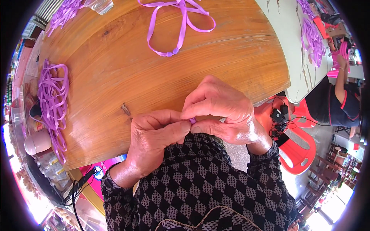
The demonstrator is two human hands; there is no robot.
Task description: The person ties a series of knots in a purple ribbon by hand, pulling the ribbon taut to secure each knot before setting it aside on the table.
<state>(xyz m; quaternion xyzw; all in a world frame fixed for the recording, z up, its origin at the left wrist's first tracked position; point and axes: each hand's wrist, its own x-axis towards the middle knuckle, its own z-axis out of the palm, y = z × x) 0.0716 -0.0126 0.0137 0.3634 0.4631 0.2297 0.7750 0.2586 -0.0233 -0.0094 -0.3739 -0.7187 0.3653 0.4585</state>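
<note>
The left hand (154,133) and right hand (223,107) are meeting at the near edge of the wooden desk (135,77), their fingers closing tip to tip on a small purple piece (192,121), which they are mostly hiding. A purple ribbon loop (172,52) is lying toward the far edge. A ribbon heap (52,96) is spreading along the left edge, and a ribbon bundle (63,15) is resting at the far left corner beside a clear cup (102,5).
</note>
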